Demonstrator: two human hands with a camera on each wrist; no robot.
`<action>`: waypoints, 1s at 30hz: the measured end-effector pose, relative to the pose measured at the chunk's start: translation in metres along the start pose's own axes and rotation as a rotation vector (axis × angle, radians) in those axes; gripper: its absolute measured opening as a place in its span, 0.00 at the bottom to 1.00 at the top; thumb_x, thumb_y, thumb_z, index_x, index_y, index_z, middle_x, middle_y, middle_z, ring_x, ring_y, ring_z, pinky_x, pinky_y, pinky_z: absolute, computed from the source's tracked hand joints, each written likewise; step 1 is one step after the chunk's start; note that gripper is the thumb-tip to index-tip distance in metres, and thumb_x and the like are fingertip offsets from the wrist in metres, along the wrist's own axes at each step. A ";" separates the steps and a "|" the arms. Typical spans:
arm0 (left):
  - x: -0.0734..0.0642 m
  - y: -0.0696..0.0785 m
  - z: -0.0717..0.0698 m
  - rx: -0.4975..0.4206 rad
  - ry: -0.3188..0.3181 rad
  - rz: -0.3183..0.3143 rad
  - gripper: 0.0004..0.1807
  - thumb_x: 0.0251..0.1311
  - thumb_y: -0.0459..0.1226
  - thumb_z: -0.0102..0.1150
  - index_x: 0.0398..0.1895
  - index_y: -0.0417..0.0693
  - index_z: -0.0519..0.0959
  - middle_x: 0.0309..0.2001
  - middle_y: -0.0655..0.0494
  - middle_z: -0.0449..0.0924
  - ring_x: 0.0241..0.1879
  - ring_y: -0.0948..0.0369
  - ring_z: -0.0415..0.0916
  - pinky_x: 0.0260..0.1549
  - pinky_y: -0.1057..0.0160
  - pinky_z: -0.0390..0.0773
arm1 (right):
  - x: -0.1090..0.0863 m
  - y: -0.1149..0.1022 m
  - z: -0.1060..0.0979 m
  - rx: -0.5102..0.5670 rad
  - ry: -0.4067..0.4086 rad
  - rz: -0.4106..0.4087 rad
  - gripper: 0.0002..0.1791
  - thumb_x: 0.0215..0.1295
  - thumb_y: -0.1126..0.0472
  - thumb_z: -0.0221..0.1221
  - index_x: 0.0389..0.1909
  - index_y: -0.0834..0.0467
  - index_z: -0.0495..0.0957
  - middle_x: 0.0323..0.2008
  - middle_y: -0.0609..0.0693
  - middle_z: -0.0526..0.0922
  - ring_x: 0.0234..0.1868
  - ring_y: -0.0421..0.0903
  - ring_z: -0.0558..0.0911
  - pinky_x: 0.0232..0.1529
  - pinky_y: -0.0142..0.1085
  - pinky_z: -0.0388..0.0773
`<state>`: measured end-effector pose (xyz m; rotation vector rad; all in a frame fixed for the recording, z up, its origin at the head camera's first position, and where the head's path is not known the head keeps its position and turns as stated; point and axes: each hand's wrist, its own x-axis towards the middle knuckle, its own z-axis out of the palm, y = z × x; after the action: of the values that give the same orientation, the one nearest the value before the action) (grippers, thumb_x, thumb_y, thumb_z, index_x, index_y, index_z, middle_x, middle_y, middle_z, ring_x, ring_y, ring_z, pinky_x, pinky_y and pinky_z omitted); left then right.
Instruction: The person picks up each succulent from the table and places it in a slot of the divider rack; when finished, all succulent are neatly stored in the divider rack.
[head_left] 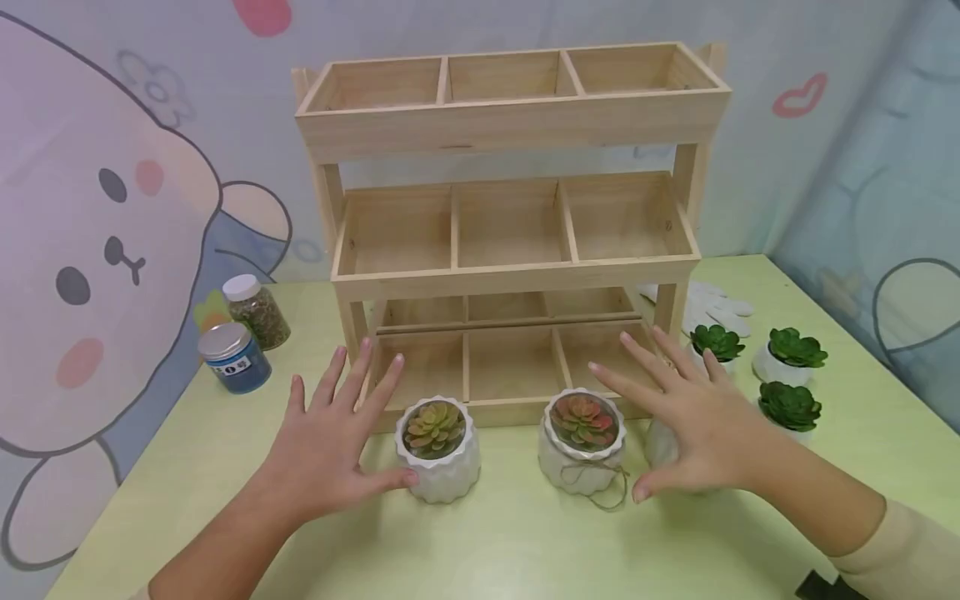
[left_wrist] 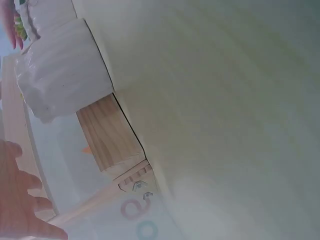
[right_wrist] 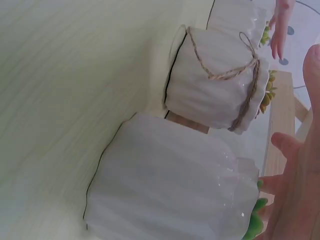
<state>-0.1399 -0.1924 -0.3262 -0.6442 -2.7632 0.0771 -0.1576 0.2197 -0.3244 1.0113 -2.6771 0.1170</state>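
Observation:
My left hand is spread with straight fingers, left of a white scalloped pot holding a yellow-green succulent. Its thumb overlaps that pot's edge in the head view; I cannot tell whether they touch. A second white pot, with a twine bow and a reddish succulent, stands to the right. My right hand is also spread, above another white pot with green leaves, mostly hidden under it in the head view. Neither hand holds anything.
A three-tier wooden rack with divided compartments stands behind the pots. Two jars, one blue and one with brownish grains, sit at left. Several green succulents in white pots and white gloves lie at right.

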 end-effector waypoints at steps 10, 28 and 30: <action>0.010 -0.019 -0.007 -0.149 0.077 -0.107 0.51 0.59 0.55 0.56 0.75 0.49 0.37 0.71 0.37 0.47 0.66 0.39 0.51 0.57 0.37 0.62 | 0.008 -0.017 -0.013 0.053 0.084 -0.068 0.66 0.30 0.20 0.60 0.73 0.42 0.50 0.74 0.50 0.42 0.72 0.56 0.38 0.59 0.70 0.48; 0.051 -0.059 -0.007 -0.889 0.144 -0.444 0.47 0.65 0.37 0.55 0.74 0.42 0.33 0.72 0.40 0.41 0.69 0.46 0.46 0.63 0.46 0.56 | 0.046 -0.094 -0.028 0.678 0.192 -0.169 0.60 0.43 0.43 0.72 0.73 0.54 0.48 0.73 0.48 0.49 0.72 0.50 0.49 0.68 0.50 0.51; 0.057 -0.061 -0.003 -0.939 0.138 -0.474 0.47 0.64 0.37 0.56 0.74 0.41 0.33 0.72 0.40 0.41 0.70 0.47 0.45 0.64 0.48 0.55 | 0.050 -0.101 -0.027 0.700 0.191 -0.170 0.60 0.43 0.44 0.72 0.73 0.54 0.48 0.72 0.48 0.49 0.71 0.50 0.49 0.68 0.50 0.52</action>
<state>-0.2134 -0.2227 -0.3006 -0.1349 -2.6117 -1.3501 -0.1214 0.1166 -0.2865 1.3200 -2.3851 1.1100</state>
